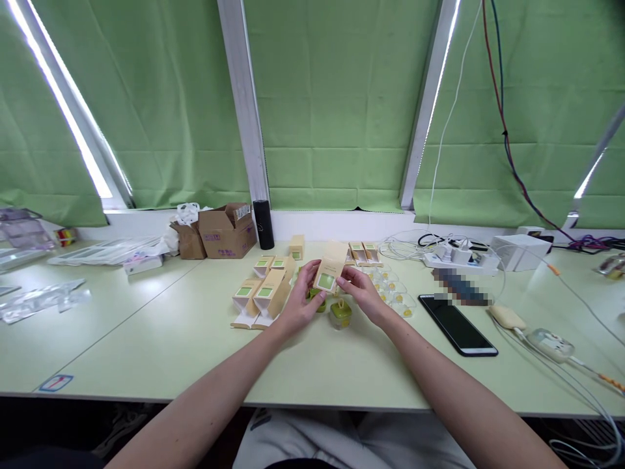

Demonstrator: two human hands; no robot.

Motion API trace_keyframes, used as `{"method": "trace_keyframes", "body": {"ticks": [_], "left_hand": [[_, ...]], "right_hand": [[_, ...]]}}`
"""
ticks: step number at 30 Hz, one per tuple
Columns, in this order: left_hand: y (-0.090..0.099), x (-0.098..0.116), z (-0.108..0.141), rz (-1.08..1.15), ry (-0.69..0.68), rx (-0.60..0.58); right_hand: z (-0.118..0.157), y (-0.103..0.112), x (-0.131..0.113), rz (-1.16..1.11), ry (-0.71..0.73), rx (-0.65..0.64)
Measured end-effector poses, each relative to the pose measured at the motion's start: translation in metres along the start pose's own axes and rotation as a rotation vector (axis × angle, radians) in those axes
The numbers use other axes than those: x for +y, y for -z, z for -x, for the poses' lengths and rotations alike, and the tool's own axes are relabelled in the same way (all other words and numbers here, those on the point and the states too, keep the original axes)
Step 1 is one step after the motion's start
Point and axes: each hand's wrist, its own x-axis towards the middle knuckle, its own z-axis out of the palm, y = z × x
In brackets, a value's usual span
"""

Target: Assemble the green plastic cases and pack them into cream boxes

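Between my two hands is a small cream cardboard box (331, 266) with a green window, raised off the table and tilted toward me. My left hand (301, 296) grips its left side, and my right hand (360, 291) has its fingers on the lower right edge. Just below the box stands a small clear jar with a green lid (340, 314). Another green item (317, 301) sits by my left fingers, partly hidden. To the left lie several open cream boxes (267, 293); to the right are clear plastic packs with yellow dots (392, 291).
More cream boxes (364, 253) stand behind my right hand, and one (297, 247) at the back. A brown carton (226, 232) and black cylinder (263, 225) are at the back left. A phone (458, 326), power strip (461, 260) and cables are on the right.
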Motion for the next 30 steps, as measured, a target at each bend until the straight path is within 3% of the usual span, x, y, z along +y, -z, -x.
{"method": "trace_keyframes", "body": {"ticks": [30], "left_hand": [[-0.0038, 0.0023, 0.0009, 0.08, 0.073, 0.032]], "right_hand": [[0.0007, -0.0017, 0.0061, 0.116, -0.006, 0.026]]}}
